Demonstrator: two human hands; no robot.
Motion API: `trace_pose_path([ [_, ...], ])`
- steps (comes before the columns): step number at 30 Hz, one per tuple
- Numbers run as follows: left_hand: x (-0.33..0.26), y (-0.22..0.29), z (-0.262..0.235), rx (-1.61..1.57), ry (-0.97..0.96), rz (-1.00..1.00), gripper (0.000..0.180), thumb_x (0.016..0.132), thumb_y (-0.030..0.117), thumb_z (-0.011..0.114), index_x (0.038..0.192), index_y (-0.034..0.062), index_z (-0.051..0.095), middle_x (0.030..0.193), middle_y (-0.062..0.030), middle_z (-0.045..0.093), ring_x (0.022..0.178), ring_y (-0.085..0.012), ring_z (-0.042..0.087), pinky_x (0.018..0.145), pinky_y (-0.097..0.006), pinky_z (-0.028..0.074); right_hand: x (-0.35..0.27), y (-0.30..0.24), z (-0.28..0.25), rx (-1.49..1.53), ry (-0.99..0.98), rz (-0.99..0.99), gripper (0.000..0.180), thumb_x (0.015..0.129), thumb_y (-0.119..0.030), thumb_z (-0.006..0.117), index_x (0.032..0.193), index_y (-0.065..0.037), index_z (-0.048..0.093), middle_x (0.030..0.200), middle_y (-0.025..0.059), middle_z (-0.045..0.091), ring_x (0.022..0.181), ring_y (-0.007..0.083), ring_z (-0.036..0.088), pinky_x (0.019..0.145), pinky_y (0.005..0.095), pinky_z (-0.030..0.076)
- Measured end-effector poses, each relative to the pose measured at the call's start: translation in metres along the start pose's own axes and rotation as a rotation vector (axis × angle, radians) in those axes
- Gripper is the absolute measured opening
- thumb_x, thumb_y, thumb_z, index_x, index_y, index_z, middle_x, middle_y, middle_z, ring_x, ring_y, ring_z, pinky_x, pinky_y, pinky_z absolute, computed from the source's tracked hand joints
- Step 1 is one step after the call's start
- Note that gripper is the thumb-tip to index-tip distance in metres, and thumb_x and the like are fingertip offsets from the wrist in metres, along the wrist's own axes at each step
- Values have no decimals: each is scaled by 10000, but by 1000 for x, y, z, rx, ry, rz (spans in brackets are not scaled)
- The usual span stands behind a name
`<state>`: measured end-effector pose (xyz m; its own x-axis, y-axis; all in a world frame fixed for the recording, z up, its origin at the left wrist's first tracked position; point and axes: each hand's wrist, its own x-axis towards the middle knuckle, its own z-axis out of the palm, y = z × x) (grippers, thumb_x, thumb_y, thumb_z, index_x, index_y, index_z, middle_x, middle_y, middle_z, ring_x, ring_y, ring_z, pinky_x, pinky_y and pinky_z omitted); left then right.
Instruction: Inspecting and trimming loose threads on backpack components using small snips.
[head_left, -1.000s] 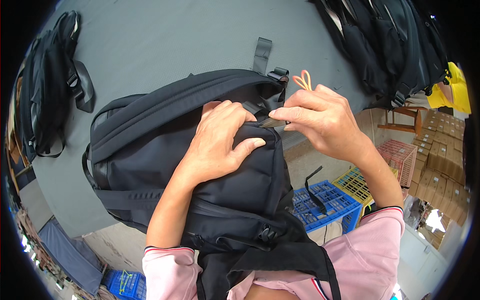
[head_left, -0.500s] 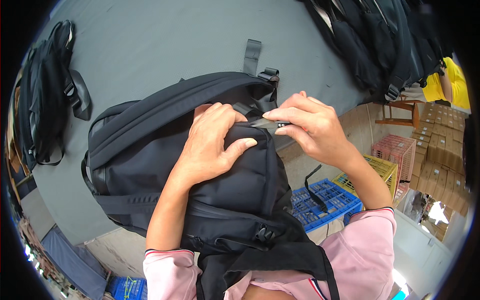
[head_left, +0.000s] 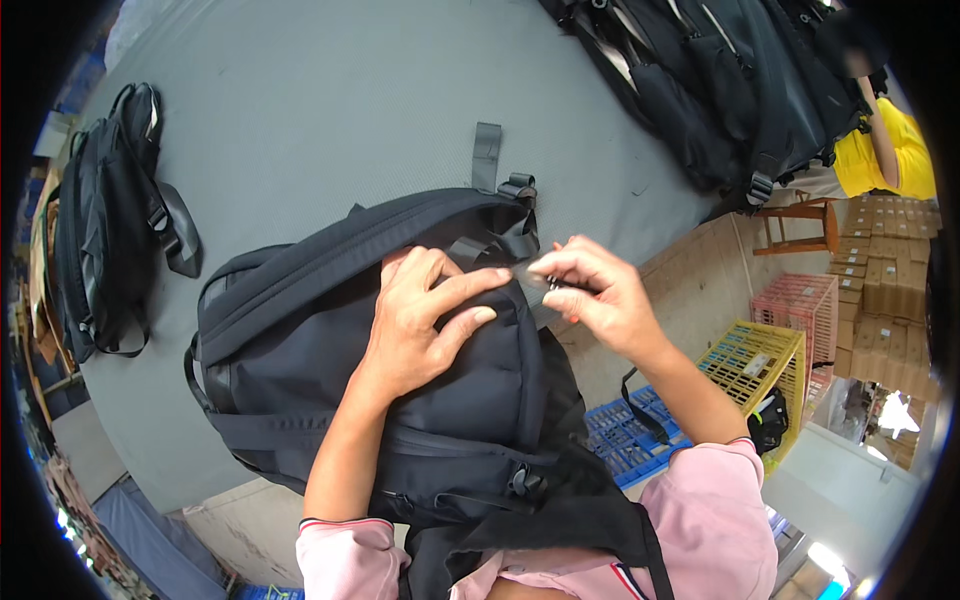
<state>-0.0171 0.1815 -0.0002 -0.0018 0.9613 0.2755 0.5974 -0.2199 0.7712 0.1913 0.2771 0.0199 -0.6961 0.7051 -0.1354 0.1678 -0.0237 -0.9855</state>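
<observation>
A black backpack (head_left: pixel 290 370) lies on its side on the grey table, its nearer part against my apron. My left hand (head_left: pixel 410 325) rests on its upper panel. The index finger and thumb are stretched out and apart, while the other fingertips dip behind the padded edge. My right hand (head_left: pixel 605 300) is closed on small thread snips (head_left: pixel 550 284), mostly hidden by the fingers and blurred. Their tip is close to my left index fingertip, at the bag's right end. Beyond them sit a strap and buckle (head_left: pixel 517 188).
More black backpacks lie at the table's far right (head_left: pixel 720 90) and left edge (head_left: pixel 115 220). Below its right edge stand blue (head_left: pixel 630 420), yellow (head_left: pixel 750 365) and pink (head_left: pixel 800 305) crates. Cartons (head_left: pixel 890 300) are stacked farther off, near a person in yellow (head_left: pixel 900 150).
The snips have drawn back slightly from the bag's edge, with my right hand more curled around them. My left index finger has stretched out toward them. The whole view has shifted slightly.
</observation>
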Motion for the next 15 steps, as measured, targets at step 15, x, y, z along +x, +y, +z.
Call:
trace_pose_path([
  [15,12,30,9,96,174,119,196,694,108,726,864,74,635,871,-55,609,852,-242,575,819,-364,387,57,19,1,77,216,4,235,829,-108,674,1037,-67,572,652,-11,502,479,66,490,387,236,422],
])
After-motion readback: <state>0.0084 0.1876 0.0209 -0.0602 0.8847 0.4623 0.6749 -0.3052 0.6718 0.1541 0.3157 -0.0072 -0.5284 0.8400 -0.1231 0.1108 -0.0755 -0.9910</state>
